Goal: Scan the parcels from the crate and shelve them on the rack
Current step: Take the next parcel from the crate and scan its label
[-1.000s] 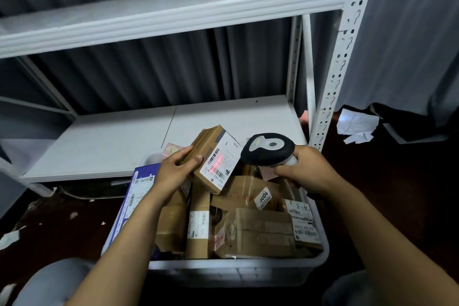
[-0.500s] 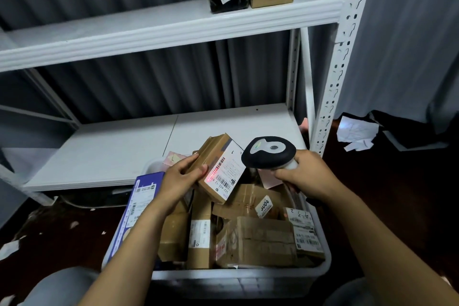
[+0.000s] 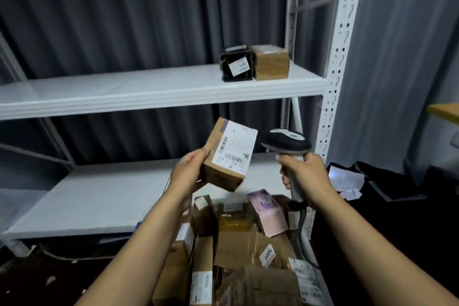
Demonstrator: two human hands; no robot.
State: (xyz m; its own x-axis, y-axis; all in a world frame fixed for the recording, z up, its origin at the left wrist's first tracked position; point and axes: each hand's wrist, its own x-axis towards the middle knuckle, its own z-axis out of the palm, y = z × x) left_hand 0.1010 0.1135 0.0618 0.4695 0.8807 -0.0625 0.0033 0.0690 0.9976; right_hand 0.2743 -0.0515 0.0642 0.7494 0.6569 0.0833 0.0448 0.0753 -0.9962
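My left hand [image 3: 188, 174] grips a small brown cardboard parcel [image 3: 229, 154] with a white barcode label, held up in front of the lower shelf. My right hand [image 3: 304, 176] holds a barcode scanner [image 3: 285, 143] by its handle, its dark head just right of the parcel. Below both hands the crate [image 3: 320, 278] is full of several cardboard parcels, among them a pink box [image 3: 268, 213]. The white rack has a middle shelf [image 3: 149, 92] and a lower shelf [image 3: 94, 204]. A black parcel [image 3: 236, 64] and a brown box [image 3: 270, 62] stand on the middle shelf at its right end.
The rack's perforated white upright [image 3: 335, 87] rises just right of the scanner. Crumpled white papers [image 3: 345, 179] and dark fabric lie on the floor to the right. A grey curtain hangs behind the rack. A wooden edge [image 3: 444, 110] juts in at far right.
Both hands have risen from the crate, lifting the parcel and scanner up before the lower shelf. The red scan line on the label is gone. The view has tilted upward.
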